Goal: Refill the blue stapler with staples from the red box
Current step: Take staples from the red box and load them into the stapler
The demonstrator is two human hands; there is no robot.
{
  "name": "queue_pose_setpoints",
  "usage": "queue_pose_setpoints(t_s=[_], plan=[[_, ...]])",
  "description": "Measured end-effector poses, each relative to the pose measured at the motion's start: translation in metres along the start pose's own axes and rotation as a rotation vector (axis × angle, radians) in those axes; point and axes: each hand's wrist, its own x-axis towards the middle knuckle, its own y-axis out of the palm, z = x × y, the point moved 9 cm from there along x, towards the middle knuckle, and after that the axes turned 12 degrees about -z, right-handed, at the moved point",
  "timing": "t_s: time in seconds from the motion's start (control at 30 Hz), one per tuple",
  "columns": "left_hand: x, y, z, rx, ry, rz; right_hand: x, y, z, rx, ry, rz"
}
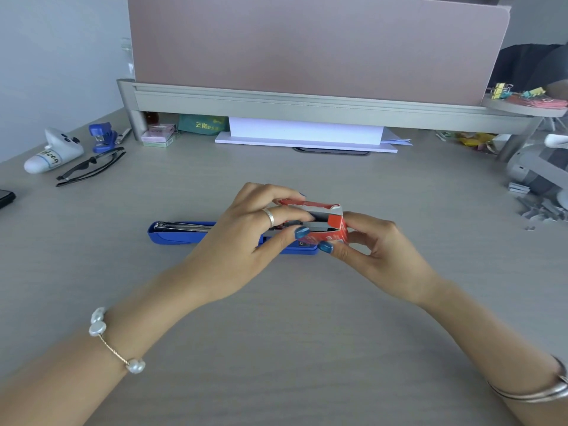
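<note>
The blue stapler (pixel 178 233) lies flat on the desk, opened out, its metal staple channel facing up at the left end. Its right part is hidden behind my hands. Just above it I hold the red box (pixel 336 224), its end flap open and grey staples (pixel 319 222) showing inside. My right hand (pixel 378 250) grips the box from the right and below. My left hand (pixel 258 229) reaches over the stapler, thumb and fingers pinched at the box's open end on the staples.
At the far left lie black glasses (pixel 92 166), a small blue stapler (pixel 103 136), a white toy (pixel 53 153) and a dark phone edge (pixel 6 196). A grey monitor riser (pixel 307 104) spans the back. Loose staples (pixel 538 207) are scattered at the right.
</note>
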Motion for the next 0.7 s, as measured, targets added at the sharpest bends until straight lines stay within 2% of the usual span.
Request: queue_pose_setpoints(t_s=[0.33,0.5,0.7], plan=[[0.003,-0.007,-0.007,0.023,0.084,-0.03,-0.001,0.001,0.002,-0.039,-0.053,-0.007],[0.004,-0.01,0.003,-0.09,-0.046,-0.075,-0.001,0.001,0.006,-0.053,-0.082,-0.01],[0.002,-0.016,-0.019,0.088,0.238,-0.145,-0.001,0.001,0.007,-0.037,-0.091,-0.008]])
